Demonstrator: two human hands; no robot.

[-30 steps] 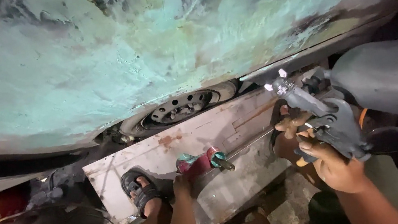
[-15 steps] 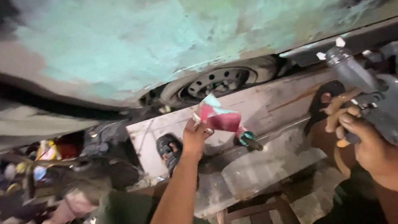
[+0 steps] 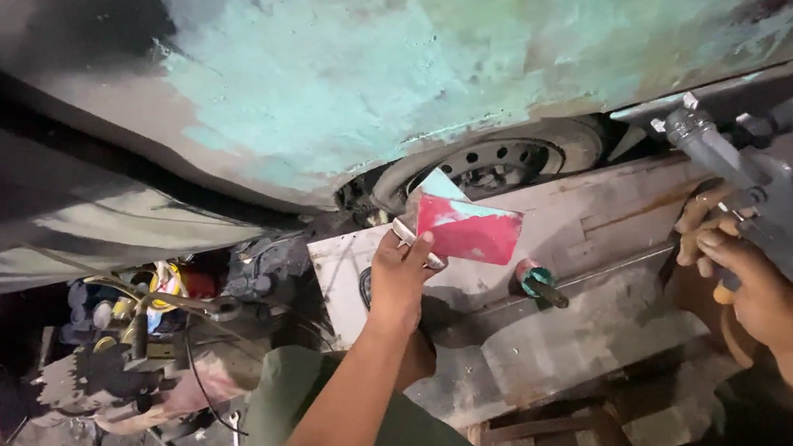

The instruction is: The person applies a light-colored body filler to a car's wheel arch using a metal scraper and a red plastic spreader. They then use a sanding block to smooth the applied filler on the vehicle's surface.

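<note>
While the camera looks down past a patchy car body, the scene runs:
Car panel [image 3: 377,64]: teal-mottled, sanded, filling the top.
Wheel [image 3: 495,162]: 1 steel rim under the sill.
Spray gun [image 3: 752,199]: right hand [image 3: 763,294] wrapped on the grip, fingers curled shut; nozzle up-left toward the panel, probably aimed.
Red card [image 3: 468,229]: left hand [image 3: 401,278] pinches its corner, long axis sloping down-right, likely as a mask.

Matt, patchy turquoise-sanded metal car panel [image 3: 417,59]; dull grey metal spray gun [image 3: 751,195]; smooth red-smeared spreader card [image 3: 466,228]; rusty, scuffed sheet-metal board [image 3: 578,221].
</note>
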